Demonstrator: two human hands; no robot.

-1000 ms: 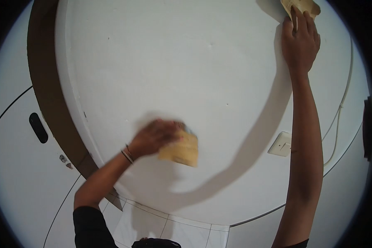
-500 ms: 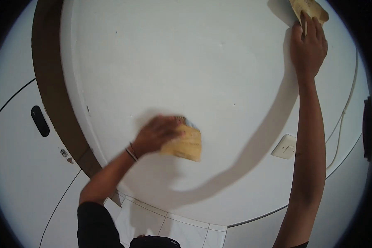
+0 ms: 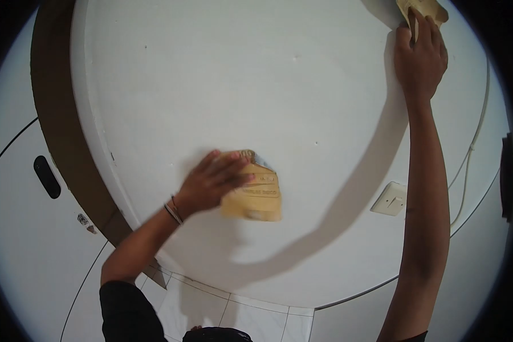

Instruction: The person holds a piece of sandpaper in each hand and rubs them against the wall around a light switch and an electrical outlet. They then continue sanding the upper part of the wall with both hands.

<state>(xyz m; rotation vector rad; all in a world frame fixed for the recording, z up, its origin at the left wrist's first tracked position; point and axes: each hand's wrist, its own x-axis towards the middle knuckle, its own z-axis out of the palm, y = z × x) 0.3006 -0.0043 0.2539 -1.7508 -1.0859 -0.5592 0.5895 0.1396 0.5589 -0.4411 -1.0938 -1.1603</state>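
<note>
A piece of yellowish sandpaper (image 3: 262,196) with printing on its back lies against the white wall (image 3: 222,85). My left hand (image 3: 214,179) presses on its upper left part, with the fingers laid over it. At the top right, my right hand (image 3: 420,60) is raised high on the wall. Its fingers are closed on a second yellowish sheet (image 3: 433,10), which is curled at its edge and partly cut off by the top of the view.
A light switch (image 3: 389,198) is on the wall beside my right forearm. A cable (image 3: 472,148) runs down the right side. At the left are a brown door frame (image 3: 60,114) and a black handle (image 3: 47,176). Floor tiles (image 3: 202,299) show below.
My left hand has shifted slightly left relative to the sheet, whose printing shows more clearly. The whole view has moved a little; my right hand stays on its sheet.
</note>
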